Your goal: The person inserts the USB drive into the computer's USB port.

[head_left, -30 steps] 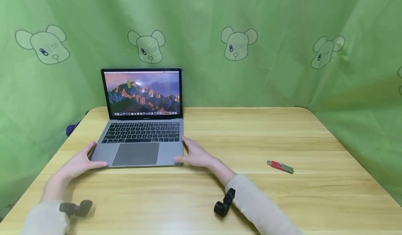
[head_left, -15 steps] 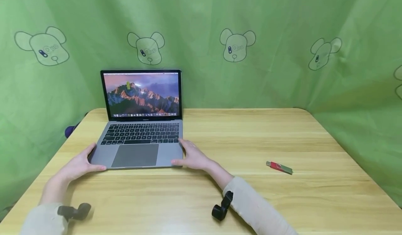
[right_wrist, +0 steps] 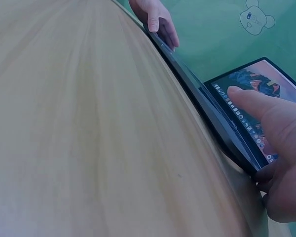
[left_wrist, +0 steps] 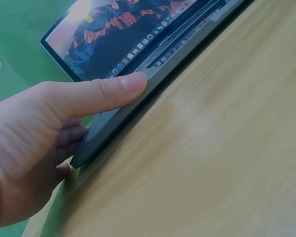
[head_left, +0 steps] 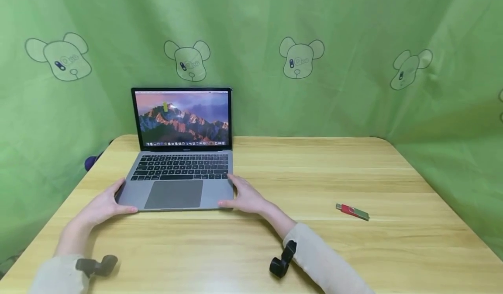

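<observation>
An open laptop (head_left: 173, 193) stands at the left of the wooden table, its screen lit with a mountain picture. My left hand (head_left: 103, 205) grips its front left corner; in the left wrist view the thumb (left_wrist: 106, 94) lies over the front edge, with the fingers at the side, partly hidden. At the front right corner, my right hand (head_left: 248, 198) holds the laptop, thumb over the palm rest and fingers along the side. The right wrist view shows this thumb (right_wrist: 251, 101) above the base, the fingertips right at the side edge.
A red and grey-green USB stick (head_left: 352, 212) lies on the table (head_left: 306, 167) to the right. Behind, a green curtain (head_left: 251, 23) with bear heads hangs at the table's far edge. A dark purple object (head_left: 90, 163) shows beyond the left edge.
The head view shifts slightly. My right thumb has moved a little further inward over the laptop's corner; the laptop and left hand keep their places.
</observation>
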{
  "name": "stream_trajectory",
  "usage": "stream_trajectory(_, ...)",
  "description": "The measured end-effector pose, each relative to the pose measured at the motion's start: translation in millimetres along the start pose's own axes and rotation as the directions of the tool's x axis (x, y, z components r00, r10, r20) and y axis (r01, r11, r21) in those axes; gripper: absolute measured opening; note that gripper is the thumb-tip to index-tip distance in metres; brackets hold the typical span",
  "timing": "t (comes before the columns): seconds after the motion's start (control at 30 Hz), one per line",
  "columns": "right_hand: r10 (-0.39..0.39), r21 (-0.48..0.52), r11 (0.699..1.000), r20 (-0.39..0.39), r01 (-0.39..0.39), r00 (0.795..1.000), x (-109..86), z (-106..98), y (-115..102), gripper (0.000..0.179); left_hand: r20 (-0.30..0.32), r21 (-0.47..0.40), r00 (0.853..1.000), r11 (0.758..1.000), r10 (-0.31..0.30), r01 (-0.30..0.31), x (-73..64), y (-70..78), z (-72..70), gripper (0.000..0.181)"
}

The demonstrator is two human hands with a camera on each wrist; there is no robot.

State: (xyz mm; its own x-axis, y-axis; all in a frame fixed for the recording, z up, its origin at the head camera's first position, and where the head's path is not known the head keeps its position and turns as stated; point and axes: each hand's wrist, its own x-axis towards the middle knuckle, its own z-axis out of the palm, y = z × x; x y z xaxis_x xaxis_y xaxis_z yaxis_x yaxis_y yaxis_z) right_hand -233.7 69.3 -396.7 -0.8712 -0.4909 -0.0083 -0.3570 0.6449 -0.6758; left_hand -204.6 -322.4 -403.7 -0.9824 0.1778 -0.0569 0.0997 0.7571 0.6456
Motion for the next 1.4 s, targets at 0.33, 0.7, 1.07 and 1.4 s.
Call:
stream_trajectory(0.33, 0.017, 0.038, 0.999, 0.000, -0.017, 1.000, 2.3, 0, 6, 0.093, -0.026, 0.023, 0.999, 1.000, 0.020, -0.020, 1.6, 0.6, 2.2, 0.113)
stream_trajectory(0.7, 0.041, 0.032, 0.999, -0.022, -0.040, 0.999, 5.1, 5, 9, 0.094, -0.030, 0.073, 1.000, 0.997, -0.004, 0.006, 3.1, -1.0, 0.7, 0.117)
stream_trajectory(1.07, 0.040, 0.022, 0.999, -0.040, -0.039, 0.998, 8.1, 7, 13, 0.095, -0.041, 0.082, 0.999, 0.997, 0.002, 0.002, 4.3, -1.6, -1.6, 0.115)
stream_trajectory(1.4, 0.049, 0.039, 0.998, -0.043, -0.047, 0.998, 12.4, 9, 19, 0.097, -0.056, 0.111, 0.998, 0.994, 0.003, 0.003, 7.1, -2.5, -0.5, 0.117)
